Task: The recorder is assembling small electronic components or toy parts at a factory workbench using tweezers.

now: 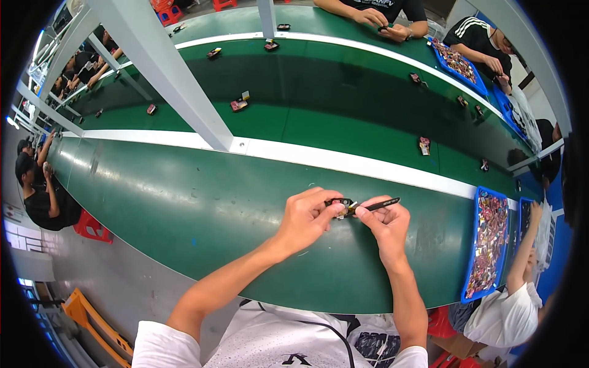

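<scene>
Over the green worktop (202, 208), my left hand (305, 216) pinches a small black device part (338, 203) with yellowish and light bits on it. My right hand (388, 224) is closed around black tweezers (385, 204), held like a pen. The tips of the tweezers meet the small part, and both hands are close together there. Fingers hide much of the part, so its exact kind does not show.
Beyond a white rail (294, 152) runs a green conveyor belt carrying small red-and-black parts (239, 104). A blue tray (476, 245) full of small parts stands at right. A white post (178, 73) rises left of centre. Co-workers (392, 18) sit around the line.
</scene>
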### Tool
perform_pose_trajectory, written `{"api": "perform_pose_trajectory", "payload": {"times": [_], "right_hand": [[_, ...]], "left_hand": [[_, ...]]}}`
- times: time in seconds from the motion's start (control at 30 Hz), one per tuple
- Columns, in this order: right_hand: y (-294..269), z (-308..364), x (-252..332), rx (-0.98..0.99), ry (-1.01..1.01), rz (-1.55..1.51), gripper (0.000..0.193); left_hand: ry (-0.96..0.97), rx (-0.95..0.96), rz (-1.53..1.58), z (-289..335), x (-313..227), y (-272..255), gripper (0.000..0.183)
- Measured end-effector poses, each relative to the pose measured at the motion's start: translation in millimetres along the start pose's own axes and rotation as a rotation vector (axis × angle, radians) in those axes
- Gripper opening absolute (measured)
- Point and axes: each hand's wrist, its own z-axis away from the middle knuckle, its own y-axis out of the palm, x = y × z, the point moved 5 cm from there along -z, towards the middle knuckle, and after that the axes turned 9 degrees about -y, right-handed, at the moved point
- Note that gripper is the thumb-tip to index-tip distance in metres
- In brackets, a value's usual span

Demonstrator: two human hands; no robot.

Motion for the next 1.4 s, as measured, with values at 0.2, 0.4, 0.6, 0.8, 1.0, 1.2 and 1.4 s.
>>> {"api": "perform_pose_trajectory", "payload": {"times": [0.2, 0.4, 0.6, 0.8, 1.0, 1.2, 1.4], "right_hand": [[-1, 0, -2, 0.009, 0.062, -0.05, 0.01], [1, -1, 0, 0.007, 0.074, -0.047, 0.011], [-3, 2, 1, -0.004, -0.014, -0.038, 0.011], [-2, 6, 11, -0.014, -0.241, 0.114, 0.01], [0, 6, 17, -0.014, -0.329, 0.21, 0.012], [0, 6, 16, 0.005, -0.349, 0.214, 0.012], [2, 7, 18, 0.002, -0.364, 0.242, 0.011]], "left_hand": [[0.029, -0.002, -0.006, 0, 0, -1, 0.018], [-0.04, 0.042, 0.086, -2, 3, -2, 0.02], [-0.219, 0.178, 0.328, -7, 11, -3, 0.025], [-0.224, 0.23, 0.389, -7, 12, -3, 0.03], [-0.234, 0.225, 0.402, -7, 13, -3, 0.031], [-0.221, 0.227, 0.392, -8, 13, -4, 0.03], [-0.233, 0.219, 0.396, -8, 14, -4, 0.029]]}}
